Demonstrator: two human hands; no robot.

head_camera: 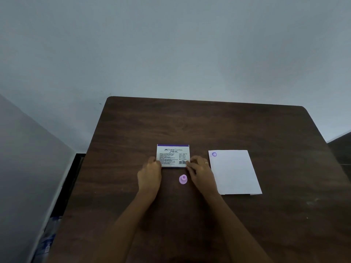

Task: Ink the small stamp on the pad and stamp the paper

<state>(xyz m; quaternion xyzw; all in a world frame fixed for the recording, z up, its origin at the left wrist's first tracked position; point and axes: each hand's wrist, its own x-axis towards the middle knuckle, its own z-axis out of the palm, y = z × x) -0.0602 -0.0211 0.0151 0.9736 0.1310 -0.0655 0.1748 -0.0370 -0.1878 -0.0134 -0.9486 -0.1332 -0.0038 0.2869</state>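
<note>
Both hands are working on the stamp pad (172,155), which is lying closed near the middle of the dark wooden table (247,130) with its printed white label facing up. The left hand (150,176) is pinching the near left corner of the pad with bent fingers, and the right hand (199,172) is doing the same at the near right corner; its fingertips (188,164) are touching the edge close to the barcode. It seems to me that the hands are gripping the two corners in this way because the lid must be opened before any ink can be reached, so one side is being held steady while the other is being lifted, though I cannot tell which hand is doing which. The small stamp (183,179), a pale purple piece, is standing free on the table just in front of the pad and between the two wrists, so it is waiting within easy reach and nobody is holding it. The paper (235,173) is lying to the right, well apart from the pad, and one round purple mark (214,154) is already showing in its far left corner. The rest of the sheet is blank, so there is room for another print.
</note>
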